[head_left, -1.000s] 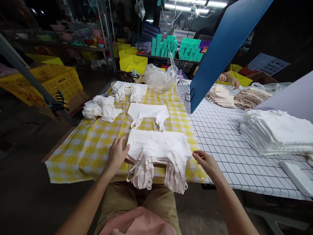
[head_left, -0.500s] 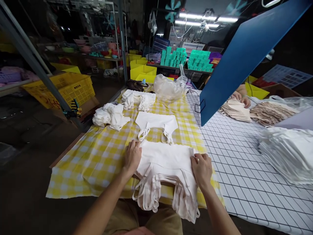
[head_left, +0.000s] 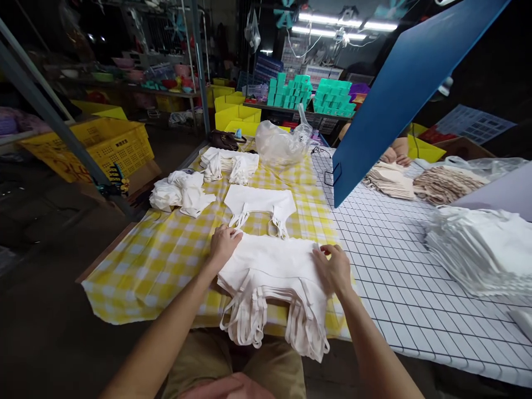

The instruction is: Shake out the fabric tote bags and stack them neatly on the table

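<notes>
A stack of white strap tops (head_left: 272, 257) lies in front of me, its shoulder straps bunched and hanging over the near table edge. At the stack's far left corner, my left hand (head_left: 224, 248) has its fingers closed on the edge of the uppermost top. My right hand (head_left: 334, 267) pinches that top's right edge between thumb and fingers. Just beyond sits a smaller flat pile of white strap tops (head_left: 261, 198), straps toward me. Farther back is another white pile (head_left: 229, 160), with a crumpled white heap (head_left: 179, 191) to its left.
A yellow checked cloth (head_left: 166, 266) covers my side; a white gridded cloth (head_left: 382, 266) lies right. A blue panel (head_left: 386, 105) leans over it. Beyond are a clear plastic bag (head_left: 280, 141), a co-worker's hands (head_left: 397, 157) at beige fabric, and white stacked garments (head_left: 482, 244).
The whole view has shifted slightly, moving the table contents up and left. Both hands stay at the stack's two far corners, with the right hand's fingers a little more raised.
</notes>
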`<state>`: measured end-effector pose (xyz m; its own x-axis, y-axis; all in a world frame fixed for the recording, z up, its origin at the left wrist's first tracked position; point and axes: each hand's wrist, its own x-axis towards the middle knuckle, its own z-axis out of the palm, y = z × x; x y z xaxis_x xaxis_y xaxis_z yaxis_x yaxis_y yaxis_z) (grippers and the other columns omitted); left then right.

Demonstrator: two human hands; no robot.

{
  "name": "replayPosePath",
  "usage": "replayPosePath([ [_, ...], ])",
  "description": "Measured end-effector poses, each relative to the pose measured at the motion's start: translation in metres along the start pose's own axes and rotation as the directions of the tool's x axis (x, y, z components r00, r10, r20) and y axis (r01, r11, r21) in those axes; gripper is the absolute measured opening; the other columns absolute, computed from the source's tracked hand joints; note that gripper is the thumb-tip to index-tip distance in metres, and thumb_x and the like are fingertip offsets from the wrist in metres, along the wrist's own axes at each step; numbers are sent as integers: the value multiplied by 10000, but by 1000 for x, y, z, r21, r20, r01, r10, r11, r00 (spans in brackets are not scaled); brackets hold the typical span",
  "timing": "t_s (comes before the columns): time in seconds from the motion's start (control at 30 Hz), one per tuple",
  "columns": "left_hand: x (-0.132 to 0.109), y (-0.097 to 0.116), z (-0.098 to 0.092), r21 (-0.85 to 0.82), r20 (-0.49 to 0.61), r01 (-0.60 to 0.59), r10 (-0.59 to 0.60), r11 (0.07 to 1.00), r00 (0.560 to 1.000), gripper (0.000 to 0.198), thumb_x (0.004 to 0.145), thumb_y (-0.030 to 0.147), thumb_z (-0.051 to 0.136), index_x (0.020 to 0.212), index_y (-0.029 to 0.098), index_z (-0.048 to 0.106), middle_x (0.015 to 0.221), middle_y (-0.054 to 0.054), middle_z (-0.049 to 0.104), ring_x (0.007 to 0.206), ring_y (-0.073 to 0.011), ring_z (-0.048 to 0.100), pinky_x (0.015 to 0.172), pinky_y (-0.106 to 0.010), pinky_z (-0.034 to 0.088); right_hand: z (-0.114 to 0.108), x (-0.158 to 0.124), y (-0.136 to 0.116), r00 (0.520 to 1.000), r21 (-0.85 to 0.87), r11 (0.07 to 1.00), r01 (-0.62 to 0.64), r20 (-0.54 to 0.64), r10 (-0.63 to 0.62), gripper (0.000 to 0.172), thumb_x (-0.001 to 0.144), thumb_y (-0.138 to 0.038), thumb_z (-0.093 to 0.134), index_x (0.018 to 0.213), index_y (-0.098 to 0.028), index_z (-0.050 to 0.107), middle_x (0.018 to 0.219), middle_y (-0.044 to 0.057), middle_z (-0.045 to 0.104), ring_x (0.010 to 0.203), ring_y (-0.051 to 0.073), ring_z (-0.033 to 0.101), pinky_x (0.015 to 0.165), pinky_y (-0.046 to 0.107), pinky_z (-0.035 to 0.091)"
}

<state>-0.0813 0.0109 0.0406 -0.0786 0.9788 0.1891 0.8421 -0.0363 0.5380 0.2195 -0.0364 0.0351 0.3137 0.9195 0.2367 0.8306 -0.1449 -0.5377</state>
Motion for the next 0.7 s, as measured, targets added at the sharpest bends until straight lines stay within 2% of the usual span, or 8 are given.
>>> replayPosePath([
  [0.1,4,-2,-7,-86,62,42,-37,995,997,178,736,278,554,626,170,644,749,-45,633,721,-175,570,699,-281,424,-9,6,-5,991,118,990,-82,113,69,315,670,-516,543,591,-212,528,630,17,544,608,171,481,591,302,349],
  [0.2,5,-9,-14,-228,81,96,-79,969,994,113,668,235,583,578,179,621,695,-13,635,667,-152,561,645,-257,407,-23,6,-7,972,289,941,-178,204,121,334,623,-522,596,569,-207,497,549,-15,496,539,137,437,530,275,316],
  [0.27,7,-12,-19,-373,103,142,-111,917,988,96,629,257,606,586,171,613,624,6,612,612,-139,545,593,-243,394,-36,6,-7,954,439,865,-243,272,130,357,600,-528,633,586,-203,487,513,-35,455,481,105,391,478,257,282],
  [0.37,18,-8,-34,-608,151,165,-91,776,984,175,591,316,628,572,158,556,502,48,512,488,-92,473,493,-207,360,-60,12,-13,933,602,735,-311,341,116,393,572,-537,686,633,-204,485,432,-73,388,381,64,298,400,233,202],
  [0.43,31,4,-52,-706,160,148,-49,693,986,225,583,335,637,566,158,500,462,78,436,402,-51,391,419,-177,308,-78,24,-22,946,663,690,-291,309,103,411,542,-521,726,658,-207,488,396,-84,379,345,57,292,367,223,189],
  [0.53,53,31,-90,-756,99,79,-5,650,995,240,608,315,642,608,158,460,475,93,417,320,-17,336,344,-150,235,-107,46,-46,983,744,645,-173,167,71,436,494,-483,775,661,-207,482,484,-39,510,401,92,473,362,210,301],
  [0.6,63,49,-115,-760,25,3,24,650,999,228,643,297,627,633,156,448,489,84,436,315,-32,409,328,-137,238,-124,58,-64,999,788,614,-40,27,30,417,520,-465,774,667,-208,480,581,-12,577,505,128,583,388,201,368],
  [0.7,63,63,-139,-776,-99,-126,78,618,992,245,679,312,621,670,150,439,562,60,499,444,-77,570,401,-135,372,-139,62,-81,990,800,585,136,-129,-54,344,605,-432,740,684,-215,485,644,-10,594,625,154,642,435,199,431],
])
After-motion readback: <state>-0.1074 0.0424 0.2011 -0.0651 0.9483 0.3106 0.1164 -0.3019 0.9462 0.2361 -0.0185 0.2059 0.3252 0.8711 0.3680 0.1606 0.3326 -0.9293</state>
